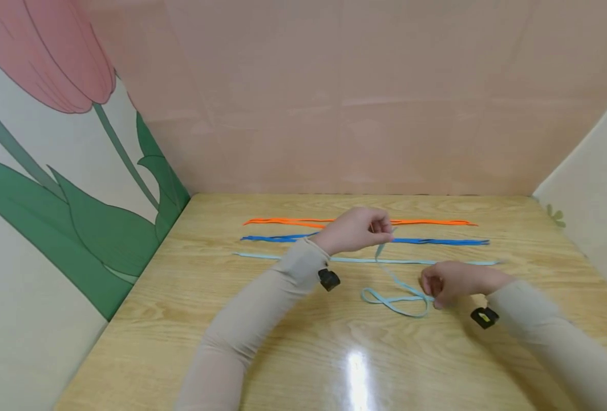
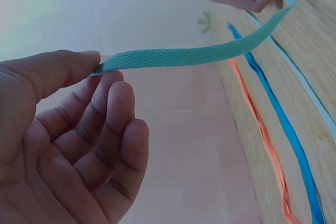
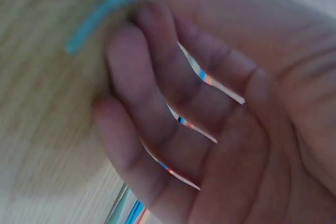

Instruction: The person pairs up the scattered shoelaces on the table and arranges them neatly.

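Observation:
Between thumb and forefinger, my left hand point(image 1: 360, 229) pinches one end of a flat woven light teal shoelace point(image 2: 178, 57), raised above the table. From there the shoelace point(image 1: 397, 282) hangs down into loose loops on the wood. My right hand point(image 1: 454, 282), low over the table at the right of those loops, pinches another part of it. In the right wrist view, a blurred stretch of the shoelace point(image 3: 100, 11) sticks out past the thumb and forefinger, the other fingers curled. The exact pinch point is hidden there.
Behind the loops, a straight light blue lace point(image 1: 355, 260), a blue lace bundle point(image 1: 437, 242) and an orange lace bundle point(image 1: 432, 221) lie in parallel rows across the wooden table point(image 1: 303, 354). A pink backdrop point(image 1: 303, 142) stands at the table's far edge, with patterned panels on both sides.

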Action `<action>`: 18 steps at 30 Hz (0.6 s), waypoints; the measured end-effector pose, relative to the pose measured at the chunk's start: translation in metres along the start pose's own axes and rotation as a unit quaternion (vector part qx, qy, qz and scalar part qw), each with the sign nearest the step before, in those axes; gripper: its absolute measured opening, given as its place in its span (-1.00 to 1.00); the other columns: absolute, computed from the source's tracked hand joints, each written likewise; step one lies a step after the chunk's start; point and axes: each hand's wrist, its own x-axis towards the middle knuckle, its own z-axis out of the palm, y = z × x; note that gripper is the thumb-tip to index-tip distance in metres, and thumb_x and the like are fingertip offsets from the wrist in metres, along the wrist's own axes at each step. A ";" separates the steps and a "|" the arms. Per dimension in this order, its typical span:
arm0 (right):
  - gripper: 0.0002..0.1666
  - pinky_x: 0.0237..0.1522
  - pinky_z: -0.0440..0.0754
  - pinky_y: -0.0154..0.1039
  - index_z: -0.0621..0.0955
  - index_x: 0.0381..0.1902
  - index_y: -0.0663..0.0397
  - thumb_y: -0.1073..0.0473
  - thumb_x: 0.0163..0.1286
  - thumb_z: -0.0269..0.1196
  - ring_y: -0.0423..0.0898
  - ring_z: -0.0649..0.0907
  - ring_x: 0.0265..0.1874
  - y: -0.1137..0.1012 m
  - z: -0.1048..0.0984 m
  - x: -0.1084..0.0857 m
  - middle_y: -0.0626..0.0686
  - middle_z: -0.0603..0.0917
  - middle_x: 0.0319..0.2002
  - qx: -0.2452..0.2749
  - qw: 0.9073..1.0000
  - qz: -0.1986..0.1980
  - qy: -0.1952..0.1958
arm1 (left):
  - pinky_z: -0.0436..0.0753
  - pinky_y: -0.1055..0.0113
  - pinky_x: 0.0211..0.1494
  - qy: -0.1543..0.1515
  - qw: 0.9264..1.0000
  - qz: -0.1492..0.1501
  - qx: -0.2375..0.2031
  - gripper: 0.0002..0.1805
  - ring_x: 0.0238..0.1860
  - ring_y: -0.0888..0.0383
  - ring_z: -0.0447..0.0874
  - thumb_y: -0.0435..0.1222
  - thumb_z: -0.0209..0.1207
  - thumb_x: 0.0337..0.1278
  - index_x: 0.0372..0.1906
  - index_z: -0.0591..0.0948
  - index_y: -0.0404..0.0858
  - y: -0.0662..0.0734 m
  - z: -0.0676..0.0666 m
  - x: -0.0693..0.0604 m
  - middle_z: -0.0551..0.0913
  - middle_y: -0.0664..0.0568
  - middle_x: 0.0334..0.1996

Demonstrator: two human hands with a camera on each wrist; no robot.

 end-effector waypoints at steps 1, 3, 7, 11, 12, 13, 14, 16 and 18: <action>-0.72 -0.50 0.42 -0.39 0.53 -0.41 0.04 0.23 0.04 0.47 -0.29 0.43 -0.57 -0.003 0.002 0.000 -0.13 0.49 -0.55 -0.016 1.000 0.010 0.007 | 0.53 0.50 -0.30 0.000 1.000 -0.001 -0.001 -0.89 -0.36 0.28 0.53 -0.14 0.19 0.29 -0.28 0.55 -0.06 -0.001 -0.001 0.000 0.59 0.18 -0.39; -0.74 -0.50 0.41 -0.38 0.54 -0.47 -0.01 0.26 0.04 0.46 -0.28 0.43 -0.57 -0.009 0.004 0.000 -0.15 0.49 -0.55 -0.051 0.998 0.028 0.018 | 0.52 0.49 -0.32 0.000 1.000 -0.006 -0.008 -0.89 -0.38 0.27 0.52 -0.13 0.19 0.30 -0.29 0.54 -0.06 -0.002 -0.003 -0.002 0.59 0.17 -0.40; -0.78 -0.47 0.43 -0.35 0.57 -0.53 -0.07 0.26 0.09 0.44 -0.25 0.45 -0.52 -0.015 0.006 -0.001 -0.15 0.53 -0.52 -0.085 0.994 0.060 0.016 | 0.53 0.45 -0.34 0.010 0.999 -0.015 -0.037 -0.89 -0.40 0.22 0.53 -0.15 0.19 0.30 -0.28 0.54 -0.07 -0.007 -0.008 -0.004 0.63 0.07 -0.38; -0.80 -0.47 0.42 -0.35 0.54 -0.51 -0.08 0.24 0.17 0.37 -0.27 0.43 -0.51 -0.013 0.002 -0.004 -0.16 0.51 -0.50 -0.087 0.995 0.046 0.005 | 0.59 0.42 -0.32 0.033 0.997 -0.019 -0.070 -0.92 -0.38 0.14 0.61 -0.20 0.17 0.32 -0.24 0.53 -0.10 -0.014 -0.022 -0.010 0.65 -0.01 -0.35; -0.81 -0.48 0.42 -0.36 0.53 -0.49 -0.08 0.25 0.20 0.34 -0.28 0.44 -0.51 -0.011 -0.001 -0.005 -0.16 0.52 -0.49 -0.077 0.997 0.029 0.004 | 0.61 0.41 -0.30 0.042 0.996 -0.020 -0.078 -0.92 -0.36 0.12 0.62 -0.21 0.17 0.32 -0.22 0.53 -0.11 -0.016 -0.027 -0.013 0.65 -0.02 -0.34; -0.83 -0.48 0.44 -0.36 0.53 -0.46 -0.07 0.26 0.22 0.31 -0.29 0.45 -0.50 -0.008 -0.004 -0.007 -0.14 0.53 -0.48 -0.063 0.998 0.007 0.005 | 0.63 0.39 -0.27 0.054 0.994 -0.017 -0.089 -0.92 -0.35 0.11 0.63 -0.22 0.16 0.33 -0.20 0.53 -0.14 -0.018 -0.032 -0.016 0.65 -0.02 -0.34; -0.85 -0.48 0.45 -0.36 0.52 -0.43 -0.05 0.26 0.26 0.27 -0.29 0.46 -0.50 -0.005 -0.008 -0.009 -0.11 0.54 -0.46 -0.041 0.999 -0.016 0.008 | 0.65 0.35 -0.24 0.067 0.992 -0.016 -0.105 -0.92 -0.33 0.08 0.63 -0.24 0.15 0.34 -0.19 0.53 -0.17 -0.020 -0.038 -0.019 0.64 -0.03 -0.34; -0.90 -0.43 0.51 -0.33 0.51 -0.34 0.00 0.30 0.35 0.20 -0.26 0.51 -0.47 0.004 -0.019 -0.015 -0.02 0.57 -0.41 0.014 0.998 -0.064 0.024 | 0.66 0.29 -0.19 0.102 0.984 -0.010 -0.144 -0.90 -0.31 0.06 0.62 -0.28 0.14 0.35 -0.17 0.53 -0.24 -0.023 -0.052 -0.027 0.62 -0.04 -0.34; -0.96 -0.34 0.59 -0.32 0.51 -0.25 0.09 0.32 0.41 0.15 -0.23 0.59 -0.39 0.015 -0.031 -0.024 0.02 0.61 -0.34 0.064 0.990 -0.105 0.064 | 0.66 0.27 -0.17 0.151 0.968 -0.007 -0.200 -0.88 -0.32 0.05 0.60 -0.31 0.13 0.34 -0.16 0.53 -0.30 -0.027 -0.067 -0.034 0.61 -0.03 -0.34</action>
